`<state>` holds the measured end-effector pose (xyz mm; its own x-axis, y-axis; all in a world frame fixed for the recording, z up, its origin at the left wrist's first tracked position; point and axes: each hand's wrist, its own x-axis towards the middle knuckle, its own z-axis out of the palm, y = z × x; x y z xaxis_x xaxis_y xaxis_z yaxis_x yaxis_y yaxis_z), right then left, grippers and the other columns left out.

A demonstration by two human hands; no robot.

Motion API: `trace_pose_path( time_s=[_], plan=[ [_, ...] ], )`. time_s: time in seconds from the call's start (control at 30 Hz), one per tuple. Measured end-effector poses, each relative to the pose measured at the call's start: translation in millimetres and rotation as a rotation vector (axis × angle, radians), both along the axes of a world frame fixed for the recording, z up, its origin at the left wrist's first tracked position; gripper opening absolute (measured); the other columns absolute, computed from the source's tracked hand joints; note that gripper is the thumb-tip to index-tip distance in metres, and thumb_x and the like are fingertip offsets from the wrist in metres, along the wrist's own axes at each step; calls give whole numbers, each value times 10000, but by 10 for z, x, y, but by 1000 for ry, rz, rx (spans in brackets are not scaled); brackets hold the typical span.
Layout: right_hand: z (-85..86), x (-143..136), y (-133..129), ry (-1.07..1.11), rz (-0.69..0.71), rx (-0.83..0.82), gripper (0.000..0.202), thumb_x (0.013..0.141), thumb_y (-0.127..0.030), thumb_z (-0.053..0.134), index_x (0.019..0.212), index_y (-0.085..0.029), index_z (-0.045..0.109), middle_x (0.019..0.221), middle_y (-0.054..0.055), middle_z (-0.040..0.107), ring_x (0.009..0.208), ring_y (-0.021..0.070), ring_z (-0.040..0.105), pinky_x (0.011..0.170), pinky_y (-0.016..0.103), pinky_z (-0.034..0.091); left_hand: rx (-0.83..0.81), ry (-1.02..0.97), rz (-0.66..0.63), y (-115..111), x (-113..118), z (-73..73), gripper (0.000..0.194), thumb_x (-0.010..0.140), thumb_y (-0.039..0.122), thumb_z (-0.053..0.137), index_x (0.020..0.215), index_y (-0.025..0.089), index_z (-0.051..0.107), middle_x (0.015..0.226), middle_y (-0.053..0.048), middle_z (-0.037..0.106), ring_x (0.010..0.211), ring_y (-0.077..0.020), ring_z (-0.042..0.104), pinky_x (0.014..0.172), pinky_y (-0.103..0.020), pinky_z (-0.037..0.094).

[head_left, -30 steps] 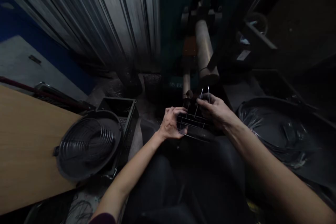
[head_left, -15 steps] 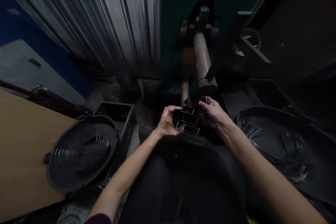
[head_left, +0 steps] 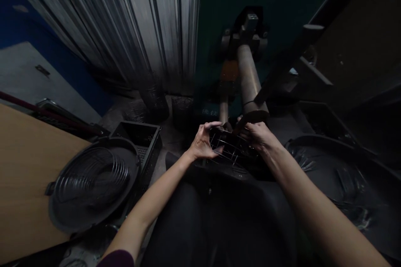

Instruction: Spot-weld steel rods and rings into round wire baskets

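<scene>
A wire grid (head_left: 226,147) of thin crossed metal rods lies over my dark-clad lap, below the tip of a machine's thick metal arm (head_left: 249,76). Thumb and fingers of my left hand (head_left: 203,142) grip the grid's left edge. My right hand (head_left: 257,135) is closed at the grid's right side, just under the thick arm's end; what sits in its fingers is hidden and dark. A thinner lower arm (head_left: 223,110) of the machine reaches the grid's far edge between my hands.
To the left, a round dark tray (head_left: 56,212) holds wire rings (head_left: 103,167), with a dark plastic crate (head_left: 155,130) behind it. On the right, another round tray (head_left: 319,144) holds loose metal wires (head_left: 303,160). A green machine body (head_left: 219,4) stands ahead beside corrugated metal sheeting (head_left: 156,16).
My right hand has moved slightly right and down beneath the thick arm's end. My left hand keeps its grip on the grid. The whole view has shifted a little.
</scene>
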<state>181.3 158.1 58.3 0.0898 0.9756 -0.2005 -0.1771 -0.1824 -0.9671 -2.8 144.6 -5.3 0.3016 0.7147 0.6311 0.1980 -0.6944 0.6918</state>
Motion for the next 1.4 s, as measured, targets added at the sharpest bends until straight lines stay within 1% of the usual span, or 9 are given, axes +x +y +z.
trace_pose_path(
  time_s=[0.17,0.37,0.5,0.57,0.7,0.87,1.0,1.2,1.4],
  plan=[
    [-53,0,15,46,-22,-1,457,447,-288,839,700,-196,470,463,-111,356,359,14,269,324,132,199,51,26,10,10,-2,37,775,595,226,703,1276,211,333,1064,-66,555,965,-213,582,900,-397,442],
    [13,-41,18,152,-168,-66,210,674,-164,665,674,-174,455,463,-93,378,353,21,293,314,113,211,30,22,-9,45,-31,19,808,602,212,700,1295,207,283,1077,-73,541,1009,-222,559,920,-405,435],
    [63,-72,32,235,-193,-138,143,768,-130,540,655,-164,461,510,-44,469,388,42,392,347,123,319,4,-60,-28,44,-66,-24,835,605,192,700,1301,201,238,1025,-55,531,977,-202,564,927,-406,440],
    [61,-79,35,212,-142,-148,142,771,-139,554,657,-160,472,500,-50,459,373,39,375,347,128,328,6,-84,-28,34,-78,-46,831,607,183,697,1293,204,230,1002,-43,529,954,-191,567,919,-395,441],
    [26,-76,31,176,-114,-78,239,709,-189,666,669,-180,431,475,-88,408,325,14,267,299,124,209,-15,-111,-26,19,-69,-71,821,613,190,691,1281,219,214,964,-23,529,922,-179,567,893,-377,443],
    [4,-100,17,92,-97,-21,313,638,-273,742,731,-190,454,459,-94,413,325,30,309,307,143,225,-38,-132,-24,13,-57,-64,844,618,192,687,1299,233,191,947,-8,515,906,-169,557,894,-380,437],
    [46,-180,12,67,-121,-31,275,642,-264,713,730,-194,463,422,-97,397,311,43,316,300,153,220,-41,-145,-12,12,-94,-65,845,622,225,695,1303,237,194,954,-10,499,892,-163,544,876,-374,444],
    [120,-308,78,49,-118,-126,242,696,-203,623,617,-211,394,397,-70,390,316,81,383,290,179,233,-72,-143,21,73,-180,-141,873,613,240,717,1315,227,198,965,-22,484,900,-170,525,880,-373,439],
    [139,-319,126,69,-151,-163,154,729,-151,591,679,-200,453,407,-66,409,339,98,421,298,186,265,-53,-150,20,121,-191,-120,899,612,290,736,1327,221,197,949,-15,477,876,-168,517,853,-367,440]
  ],
)
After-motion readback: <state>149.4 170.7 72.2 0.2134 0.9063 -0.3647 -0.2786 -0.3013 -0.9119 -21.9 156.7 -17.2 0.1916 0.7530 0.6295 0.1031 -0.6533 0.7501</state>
